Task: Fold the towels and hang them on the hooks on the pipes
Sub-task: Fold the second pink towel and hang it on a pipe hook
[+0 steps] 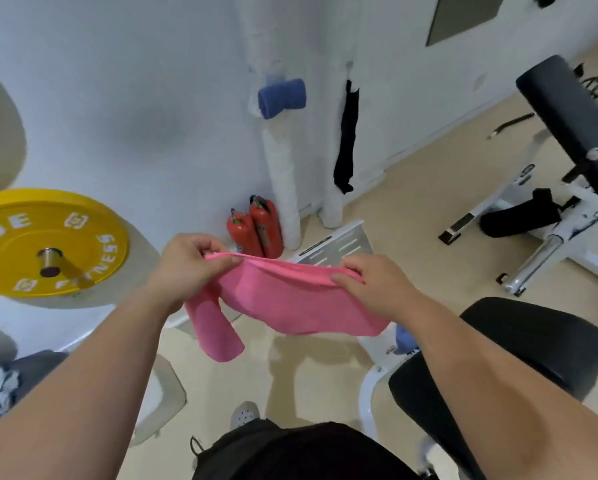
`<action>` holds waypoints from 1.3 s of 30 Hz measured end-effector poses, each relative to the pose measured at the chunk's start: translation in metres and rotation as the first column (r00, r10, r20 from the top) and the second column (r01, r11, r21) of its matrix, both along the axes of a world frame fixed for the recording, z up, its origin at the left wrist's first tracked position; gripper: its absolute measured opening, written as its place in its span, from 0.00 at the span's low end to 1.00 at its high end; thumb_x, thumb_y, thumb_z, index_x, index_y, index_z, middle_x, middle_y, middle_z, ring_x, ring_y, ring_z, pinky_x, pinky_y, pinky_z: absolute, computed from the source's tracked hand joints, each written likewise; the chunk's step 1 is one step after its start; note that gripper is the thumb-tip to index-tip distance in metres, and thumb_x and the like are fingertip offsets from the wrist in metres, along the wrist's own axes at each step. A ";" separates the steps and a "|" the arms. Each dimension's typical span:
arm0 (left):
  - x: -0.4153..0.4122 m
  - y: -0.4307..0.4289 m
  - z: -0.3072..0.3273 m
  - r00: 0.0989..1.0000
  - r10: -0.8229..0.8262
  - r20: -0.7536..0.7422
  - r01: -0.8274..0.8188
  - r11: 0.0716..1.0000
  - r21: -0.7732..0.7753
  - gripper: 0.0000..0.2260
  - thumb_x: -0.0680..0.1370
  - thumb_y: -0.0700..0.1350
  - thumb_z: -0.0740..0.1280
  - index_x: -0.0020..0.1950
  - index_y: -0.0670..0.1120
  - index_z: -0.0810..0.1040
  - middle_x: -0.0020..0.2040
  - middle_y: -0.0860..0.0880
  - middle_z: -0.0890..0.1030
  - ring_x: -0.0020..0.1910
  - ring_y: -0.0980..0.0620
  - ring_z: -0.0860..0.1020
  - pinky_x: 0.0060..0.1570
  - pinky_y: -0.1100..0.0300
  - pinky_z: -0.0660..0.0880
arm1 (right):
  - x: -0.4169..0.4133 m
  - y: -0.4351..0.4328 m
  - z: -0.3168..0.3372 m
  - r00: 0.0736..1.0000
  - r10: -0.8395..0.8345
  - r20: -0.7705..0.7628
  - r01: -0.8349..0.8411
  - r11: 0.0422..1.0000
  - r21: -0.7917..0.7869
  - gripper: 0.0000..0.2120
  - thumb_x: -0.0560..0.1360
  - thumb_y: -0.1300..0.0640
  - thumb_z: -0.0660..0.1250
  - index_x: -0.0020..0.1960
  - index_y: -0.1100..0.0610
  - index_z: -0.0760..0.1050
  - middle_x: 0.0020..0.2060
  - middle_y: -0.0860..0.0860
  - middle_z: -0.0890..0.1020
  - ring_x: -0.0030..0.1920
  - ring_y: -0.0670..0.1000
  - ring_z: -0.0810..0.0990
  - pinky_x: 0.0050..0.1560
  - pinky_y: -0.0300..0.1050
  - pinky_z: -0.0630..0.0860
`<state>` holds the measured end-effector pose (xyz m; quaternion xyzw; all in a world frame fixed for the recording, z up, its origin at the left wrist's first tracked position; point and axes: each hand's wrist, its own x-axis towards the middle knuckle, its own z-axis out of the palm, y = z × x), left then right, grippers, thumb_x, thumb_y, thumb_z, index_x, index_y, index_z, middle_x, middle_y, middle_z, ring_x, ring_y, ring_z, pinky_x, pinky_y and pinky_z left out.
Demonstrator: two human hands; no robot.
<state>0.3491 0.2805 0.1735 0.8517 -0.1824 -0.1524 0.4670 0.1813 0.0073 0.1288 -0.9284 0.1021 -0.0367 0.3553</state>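
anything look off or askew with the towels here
The pink towel hangs lopsided: below the left hand a loose end droops lower than the part near the right hand. Both hands pinch its top edge.

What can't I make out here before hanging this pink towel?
Head view only:
- The hooks: blue towel and black cloth cover them on the white pipes; blur too.
- Corners of the pink towel: inside left hand and right hand.
- Lettering on the yellow plate: cut by left edge.
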 end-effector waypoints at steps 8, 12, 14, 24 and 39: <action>0.091 0.094 -0.025 0.954 -0.004 -0.299 0.003 1.000 -0.006 0.07 0.71 0.42 0.79 0.37 0.41 0.84 0.29 0.49 0.75 0.32 0.52 0.71 0.34 0.60 0.67 | 0.078 0.043 -0.023 0.961 -0.162 -0.226 0.254 0.841 0.477 0.13 0.80 0.52 0.68 0.46 0.61 0.80 0.34 0.50 0.79 0.35 0.49 0.76 0.38 0.44 0.72; 0.119 0.118 -0.037 0.929 0.001 -0.369 -0.016 0.999 -0.037 0.06 0.74 0.43 0.78 0.39 0.43 0.85 0.36 0.45 0.83 0.38 0.47 0.79 0.43 0.51 0.76 | 0.114 0.083 -0.006 0.944 -0.212 -0.252 0.328 0.681 0.654 0.06 0.79 0.55 0.70 0.45 0.54 0.84 0.36 0.51 0.85 0.36 0.46 0.81 0.35 0.40 0.75; 0.125 0.118 -0.039 0.924 -0.037 -0.381 0.010 0.997 -0.072 0.07 0.74 0.44 0.77 0.41 0.41 0.85 0.38 0.42 0.83 0.38 0.45 0.80 0.43 0.48 0.78 | 0.136 0.110 0.005 0.941 -0.263 -0.215 0.338 0.669 0.662 0.05 0.79 0.56 0.69 0.47 0.54 0.83 0.36 0.51 0.85 0.35 0.45 0.82 0.34 0.38 0.75; 0.125 0.067 -0.022 0.948 -0.153 -0.278 0.087 0.968 -0.237 0.06 0.76 0.44 0.74 0.42 0.42 0.82 0.29 0.47 0.77 0.28 0.46 0.77 0.29 0.53 0.78 | 0.202 0.186 0.027 0.994 -0.046 -0.101 0.093 0.841 0.532 0.07 0.80 0.59 0.67 0.52 0.53 0.84 0.40 0.46 0.86 0.42 0.42 0.81 0.51 0.46 0.79; 0.172 0.021 -0.033 0.945 0.081 -0.316 -0.108 0.992 -0.068 0.07 0.77 0.41 0.74 0.41 0.39 0.81 0.29 0.52 0.76 0.27 0.56 0.70 0.26 0.68 0.65 | 0.281 -0.005 0.023 0.903 -0.424 0.062 0.293 0.715 0.635 0.10 0.77 0.53 0.66 0.39 0.45 0.81 0.37 0.46 0.83 0.42 0.48 0.80 0.57 0.59 0.78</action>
